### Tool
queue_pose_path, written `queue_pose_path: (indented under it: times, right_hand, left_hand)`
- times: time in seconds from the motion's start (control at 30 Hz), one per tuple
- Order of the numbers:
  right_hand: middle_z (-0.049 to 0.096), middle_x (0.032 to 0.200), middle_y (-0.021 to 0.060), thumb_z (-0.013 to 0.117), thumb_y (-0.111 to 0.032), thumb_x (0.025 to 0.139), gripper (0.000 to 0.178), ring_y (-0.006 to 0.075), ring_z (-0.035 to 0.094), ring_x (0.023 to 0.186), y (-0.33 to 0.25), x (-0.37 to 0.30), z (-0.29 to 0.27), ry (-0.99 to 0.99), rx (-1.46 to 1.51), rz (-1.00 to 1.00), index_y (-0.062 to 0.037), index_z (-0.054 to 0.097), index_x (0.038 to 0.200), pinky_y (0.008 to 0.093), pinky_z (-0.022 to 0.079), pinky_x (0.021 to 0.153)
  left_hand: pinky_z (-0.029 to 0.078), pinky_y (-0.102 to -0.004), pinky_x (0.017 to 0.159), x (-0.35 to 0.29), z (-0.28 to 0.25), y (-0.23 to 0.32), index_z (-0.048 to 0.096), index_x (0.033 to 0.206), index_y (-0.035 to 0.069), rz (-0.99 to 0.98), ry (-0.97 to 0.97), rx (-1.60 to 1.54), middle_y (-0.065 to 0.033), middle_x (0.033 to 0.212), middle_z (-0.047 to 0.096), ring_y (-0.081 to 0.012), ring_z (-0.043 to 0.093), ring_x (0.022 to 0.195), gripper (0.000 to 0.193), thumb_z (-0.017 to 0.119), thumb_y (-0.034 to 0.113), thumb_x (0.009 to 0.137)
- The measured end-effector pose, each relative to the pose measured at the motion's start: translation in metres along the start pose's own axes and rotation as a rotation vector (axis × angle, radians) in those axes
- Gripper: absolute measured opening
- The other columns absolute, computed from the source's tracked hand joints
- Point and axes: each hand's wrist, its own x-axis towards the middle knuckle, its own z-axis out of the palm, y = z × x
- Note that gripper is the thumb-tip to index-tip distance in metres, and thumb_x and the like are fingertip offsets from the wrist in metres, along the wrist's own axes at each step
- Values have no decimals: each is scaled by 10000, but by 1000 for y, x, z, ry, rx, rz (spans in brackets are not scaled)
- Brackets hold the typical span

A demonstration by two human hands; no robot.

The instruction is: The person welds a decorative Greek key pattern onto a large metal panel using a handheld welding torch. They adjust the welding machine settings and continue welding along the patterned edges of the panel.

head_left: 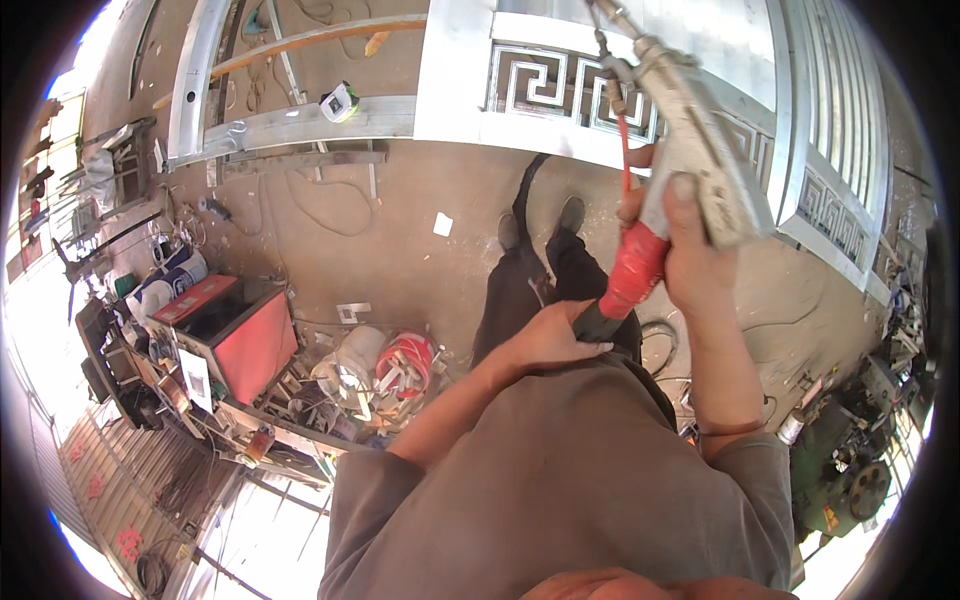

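Note:
I hold up a welding gun (690, 150) with a silver body, a thin nozzle at its upper end and a red-wrapped handle. My right hand (695, 235) is closed round the gun just above the red wrap, its thumb along the body. Lower down, my left hand (555, 335) is closed round the dark end below the handle, close to my waist; some of its fingers are hidden. A thin red hose runs along the gun. Beyond it lies a silver metal panel (455, 75) with a square spiral pattern, apart from both hands.
A tape measure (340, 103) rests on the frame's rail. To the left are a red cabinet (255, 345) and a red bucket (405, 365) full of offcuts. Green machinery (850, 480) stands at right. Cables (335, 205) trail over the floor around my feet.

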Motion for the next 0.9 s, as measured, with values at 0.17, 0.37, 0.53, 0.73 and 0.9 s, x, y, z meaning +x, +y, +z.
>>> queue_pose_path:
  times: [0.17,0.37,0.53,0.73,0.9]
  right_hand:
    - [709,1037,141,492,-632,1080,713,156,645,692,-72,-21,-37,-24,83,-250,12,564,1376,300,538,587]
    - [661,1009,140,538,-579,1069,747,104,571,564,-160,17,-103,-378,217,-306,45,449,1469,209,463,503]
    - [702,1006,132,569,-498,1075,612,154,656,681,-174,106,-125,-340,-150,82,46,571,1355,275,539,611]
    - [723,955,85,731,-566,983,634,156,671,700,-61,231,-100,-756,-618,347,6,668,1248,311,563,683]
    - [713,916,68,695,-620,990,648,144,658,680,-5,288,-76,-967,-472,424,-16,680,1225,308,553,666]
  left_hand:
    - [391,-481,1191,53,-33,-29,715,1251,127,464,-47,513,-96,1234,719,-265,637,1245,559,887,366,776]
    - [345,-550,1237,136,-21,-60,712,1240,151,410,-234,820,-94,1184,720,-299,645,1234,565,826,508,818]
    - [480,-497,982,194,32,-43,741,1106,145,367,-158,764,-113,1013,748,-328,700,1051,537,764,623,863]
    - [477,-458,884,228,50,-49,731,1022,160,112,-93,724,-84,910,753,-313,723,950,536,743,669,856]
    - [486,-454,907,210,52,-81,732,1032,165,-60,-10,629,-87,900,745,-312,724,944,459,802,568,823]
